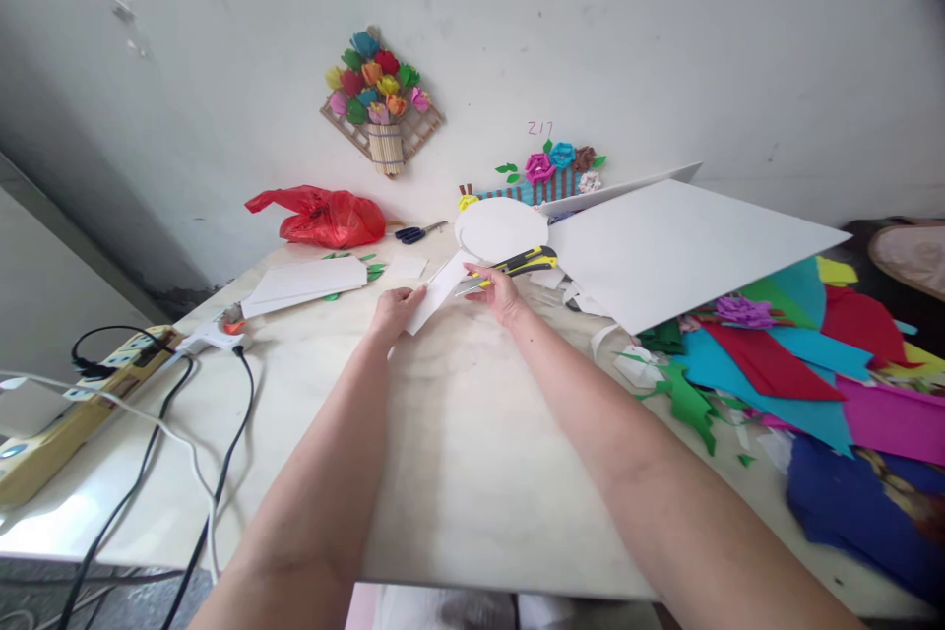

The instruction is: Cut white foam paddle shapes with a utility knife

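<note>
My left hand (pixel 397 310) is closed on the near left edge of a white strip of foam board (pixel 437 293), which tilts up over the table. At the strip's far right end is my right hand (pixel 497 291), closed around a yellow and black utility knife (pixel 530 261). The knife's blade points left, close to the strip; whether it touches cannot be made out. Fingers of the right hand also seem to meet the strip's end. Just behind lies a white oval board (pixel 502 226).
Large white boards (pixel 686 251) lean at the right beside coloured paper scraps (pixel 783 364). Navy scissors (pixel 417 234) and a red plastic bag (pixel 332 219) lie at the back. More white pieces (pixel 306 283) rest at left, near a power strip (pixel 74 423) with trailing cables.
</note>
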